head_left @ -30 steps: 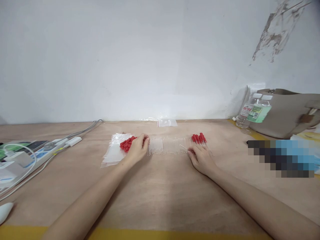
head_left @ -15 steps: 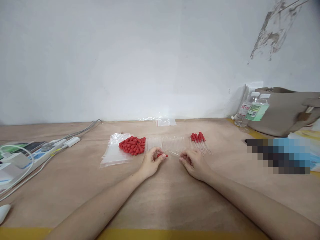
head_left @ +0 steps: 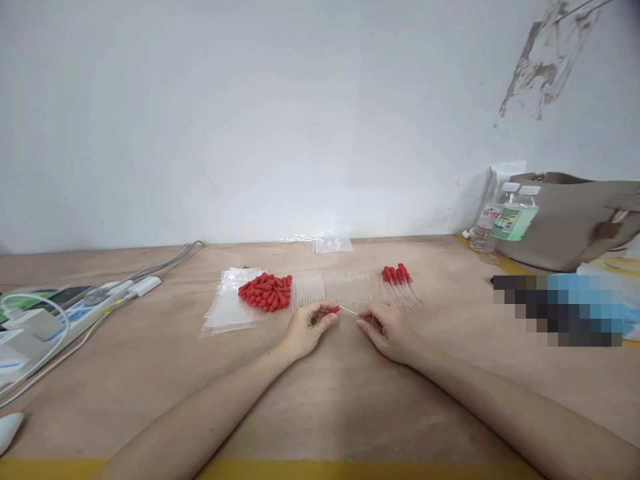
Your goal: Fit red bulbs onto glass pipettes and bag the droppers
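Between its thumb and fingers, my left hand (head_left: 310, 328) pinches a red rubber dropper bulb (head_left: 334, 309), mostly covered by the fingers. My right hand (head_left: 387, 328) grips a thin clear dropper tube (head_left: 349, 311), whose left end meets the bulb's open end; I cannot tell whether it is inside. Behind my left hand lies a pile of red dropper bulbs (head_left: 267, 291). Rows of clear dropper tubes (head_left: 345, 288) lie just beyond both hands. Several droppers with red bulbs fitted (head_left: 399, 283) rest beyond my right hand.
Clear zip bags (head_left: 227, 307) lie left of the bulb pile, with another small bag (head_left: 333, 245) by the wall. A power strip (head_left: 83, 317) with cables and phones occupies the left side. Two plastic bottles (head_left: 515, 217) and a grey bag (head_left: 575, 223) stand at the right.
The bulb and the tube, apart before, now meet end to end. My left hand has shifted slightly right, and its fingers cover more of the bulb.
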### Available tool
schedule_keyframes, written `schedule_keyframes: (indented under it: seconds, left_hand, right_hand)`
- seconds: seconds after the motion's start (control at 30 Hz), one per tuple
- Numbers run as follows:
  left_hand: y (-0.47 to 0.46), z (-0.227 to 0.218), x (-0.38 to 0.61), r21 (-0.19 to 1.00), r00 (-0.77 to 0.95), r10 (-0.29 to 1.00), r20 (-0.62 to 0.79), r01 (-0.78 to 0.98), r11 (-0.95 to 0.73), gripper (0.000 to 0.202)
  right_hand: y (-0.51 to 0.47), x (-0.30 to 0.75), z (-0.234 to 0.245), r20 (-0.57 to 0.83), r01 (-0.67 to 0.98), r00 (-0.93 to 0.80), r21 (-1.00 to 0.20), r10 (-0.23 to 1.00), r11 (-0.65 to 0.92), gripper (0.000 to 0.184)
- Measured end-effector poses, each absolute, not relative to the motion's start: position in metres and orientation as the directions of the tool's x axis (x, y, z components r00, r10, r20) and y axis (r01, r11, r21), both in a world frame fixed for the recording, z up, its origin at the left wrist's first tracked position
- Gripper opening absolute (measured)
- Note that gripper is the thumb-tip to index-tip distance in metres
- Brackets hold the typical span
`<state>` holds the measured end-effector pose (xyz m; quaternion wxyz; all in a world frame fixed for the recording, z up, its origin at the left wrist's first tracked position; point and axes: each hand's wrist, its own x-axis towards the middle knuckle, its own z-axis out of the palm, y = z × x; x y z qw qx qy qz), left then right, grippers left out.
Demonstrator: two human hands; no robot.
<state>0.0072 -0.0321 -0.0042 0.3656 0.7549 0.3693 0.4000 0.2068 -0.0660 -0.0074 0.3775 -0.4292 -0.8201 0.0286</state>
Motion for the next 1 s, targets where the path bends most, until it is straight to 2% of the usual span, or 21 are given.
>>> schedule_keyframes:
  seconds: [0.27,0.5,1.0]
  left_hand:
    - [-0.039,0.002,0.004,0.751,0.462,0.802,0.379,0.353,-0.558,0.02]
    - [-0.045,0.005,0.002,0.667,0.559,0.752,0.349,0.416,-0.618,0.018]
    - [-0.051,0.006,0.003,0.534,0.625,0.705,0.335,0.491,-0.688,0.022]
  right_hand:
    - [-0.063,0.213,-0.007,0.533,0.641,-0.437,-0.381,0.725,0.666,0.016]
    - [-0.062,0.22,-0.003,0.524,0.674,-0.494,-0.274,0.694,0.686,0.018]
    - [-0.071,0.206,0.003,0.476,0.74,-0.529,-0.146,0.703,0.656,0.027]
